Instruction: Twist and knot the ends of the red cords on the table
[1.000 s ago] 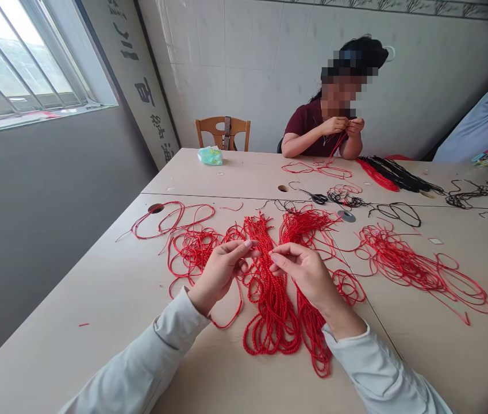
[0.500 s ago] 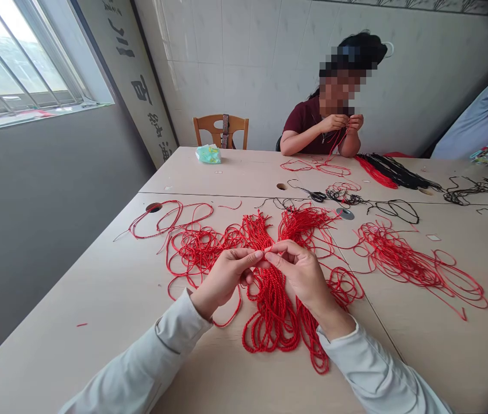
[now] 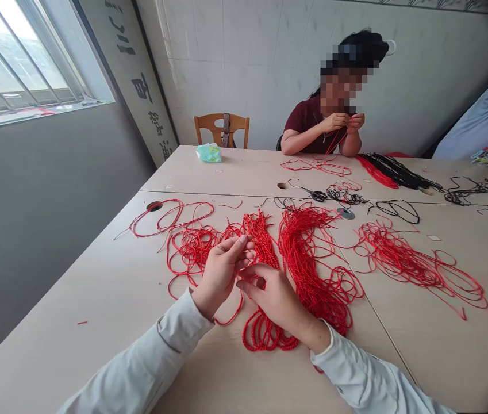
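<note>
My left hand [image 3: 226,269] is raised over the table, thumb and forefinger pinched together on a thin red cord that barely shows at the fingertips. Just below and right of it is my right hand [image 3: 276,296], thumb and forefinger curled towards each other by the left palm. What lies between those right fingertips is too small to make out. Under the hands runs a bundle of twisted red cords [image 3: 261,233], its looped ends towards me. A second red cord bundle [image 3: 302,247] lies to its right, and a loose red cord tangle [image 3: 194,247] to its left.
More red cord [image 3: 416,261] spreads over the right of the table [image 3: 110,345]. Black scissors [image 3: 318,195] and black cords [image 3: 394,210] lie farther back. Across the table a person [image 3: 312,123] handles red cord. A green packet [image 3: 209,153] sits near a wooden chair [image 3: 203,123].
My right hand has moved down and to the left, its fingertips parting from the left ones. My left fingertips have risen slightly and shifted left. More of the right-hand bundle now shows.
</note>
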A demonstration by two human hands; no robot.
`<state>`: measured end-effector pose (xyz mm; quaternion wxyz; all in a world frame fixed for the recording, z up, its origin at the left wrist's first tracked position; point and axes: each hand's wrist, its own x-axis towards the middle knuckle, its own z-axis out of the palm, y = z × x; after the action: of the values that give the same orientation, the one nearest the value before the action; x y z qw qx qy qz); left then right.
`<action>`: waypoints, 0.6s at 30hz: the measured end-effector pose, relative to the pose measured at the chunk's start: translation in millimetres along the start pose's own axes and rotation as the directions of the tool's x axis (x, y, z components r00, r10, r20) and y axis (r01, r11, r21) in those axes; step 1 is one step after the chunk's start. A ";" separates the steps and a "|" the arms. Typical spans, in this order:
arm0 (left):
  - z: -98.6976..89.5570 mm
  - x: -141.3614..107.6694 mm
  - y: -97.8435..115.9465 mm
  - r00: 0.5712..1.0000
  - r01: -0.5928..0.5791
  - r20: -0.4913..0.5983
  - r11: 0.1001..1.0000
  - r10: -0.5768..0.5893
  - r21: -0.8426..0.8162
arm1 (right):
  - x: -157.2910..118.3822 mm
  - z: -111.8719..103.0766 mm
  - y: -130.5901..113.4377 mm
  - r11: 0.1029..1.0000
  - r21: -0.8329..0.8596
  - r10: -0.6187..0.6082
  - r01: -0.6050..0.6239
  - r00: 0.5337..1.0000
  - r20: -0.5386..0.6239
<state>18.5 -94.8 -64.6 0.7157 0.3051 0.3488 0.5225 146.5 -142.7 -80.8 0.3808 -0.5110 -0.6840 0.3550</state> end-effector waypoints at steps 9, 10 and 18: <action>1.3 -0.3 0.5 1.000 -0.029 -0.011 0.999 0.029 -0.014 | 6.6 -4.8 3.6 0.999 0.028 0.038 -0.037 0.998 -0.054; 2.0 -0.9 0.3 1.000 -0.026 -0.012 0.999 0.026 -0.018 | 6.7 -3.9 4.1 0.999 0.032 0.040 -0.038 0.997 -0.061; 2.9 -1.7 -0.4 0.999 -0.033 -0.007 0.998 0.032 -0.052 | 8.0 -2.0 8.6 0.993 0.110 0.051 -0.052 0.999 0.010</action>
<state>20.8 -96.8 -62.9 0.7138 0.2901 0.3322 0.5440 150.5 -132.7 -86.2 0.3968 -0.5054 -0.6513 0.4037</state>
